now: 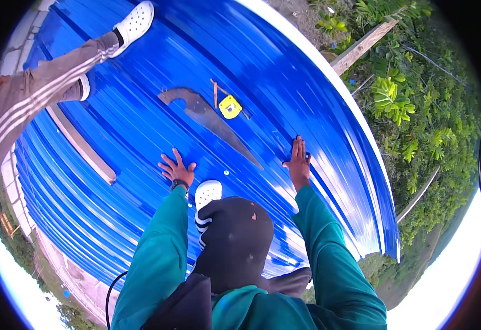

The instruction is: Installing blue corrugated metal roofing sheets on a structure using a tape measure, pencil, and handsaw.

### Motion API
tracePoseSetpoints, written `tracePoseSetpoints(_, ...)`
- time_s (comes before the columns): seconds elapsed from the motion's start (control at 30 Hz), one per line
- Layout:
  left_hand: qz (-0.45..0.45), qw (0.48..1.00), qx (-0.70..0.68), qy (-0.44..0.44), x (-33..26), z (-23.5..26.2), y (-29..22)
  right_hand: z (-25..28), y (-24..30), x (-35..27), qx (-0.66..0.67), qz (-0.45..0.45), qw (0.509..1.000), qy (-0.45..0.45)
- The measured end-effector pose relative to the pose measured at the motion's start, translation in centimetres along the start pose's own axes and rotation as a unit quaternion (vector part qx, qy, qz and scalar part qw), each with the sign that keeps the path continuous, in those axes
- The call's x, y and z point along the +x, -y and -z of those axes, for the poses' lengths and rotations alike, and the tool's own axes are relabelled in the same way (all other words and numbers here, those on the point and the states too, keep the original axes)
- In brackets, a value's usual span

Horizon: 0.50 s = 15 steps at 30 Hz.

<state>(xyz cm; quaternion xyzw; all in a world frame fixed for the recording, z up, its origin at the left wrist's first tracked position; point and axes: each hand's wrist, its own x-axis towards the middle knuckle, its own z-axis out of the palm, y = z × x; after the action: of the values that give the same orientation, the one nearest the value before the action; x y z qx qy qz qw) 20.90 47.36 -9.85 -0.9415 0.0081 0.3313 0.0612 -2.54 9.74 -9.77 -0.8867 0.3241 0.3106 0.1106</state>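
Note:
My left hand (175, 168) lies flat with fingers spread on the blue corrugated metal roof sheet (141, 132). My right hand (299, 161) also presses flat on the sheet, fingers together. Neither hand holds anything. Between and beyond them lies a hand saw (210, 120), its blade tip pointing toward my right hand. A yellow tape measure (230, 106) and a thin stick (215, 93) lie just past the saw. My white shoe (208, 192) rests on the roof beside my left hand, with my dark-trousered knee (235, 236) below it.
Another person's leg in striped grey trousers (37, 91) with white shoes (135, 22) stands on the roof at upper left. A wooden batten (81, 144) lies on the sheet at left. The roof's edge (361, 126) curves at right, with a timber (361, 47) and green plants (416, 99) beyond.

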Motion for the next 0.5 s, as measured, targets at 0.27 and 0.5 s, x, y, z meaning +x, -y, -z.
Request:
tracePoseSetpoints(0.27,0.025,0.998,0.007,0.055,-0.6,2.5,-1.0,1.8,1.5,-0.7,-0.001,-0.015,1.000,0.007)
tracePoseSetpoints(0.5,-0.216,0.916,-0.221,-0.255,8.6,11.4,-3.2,2.8,1.8,-0.1,-0.020,-0.034,0.999,0.000)
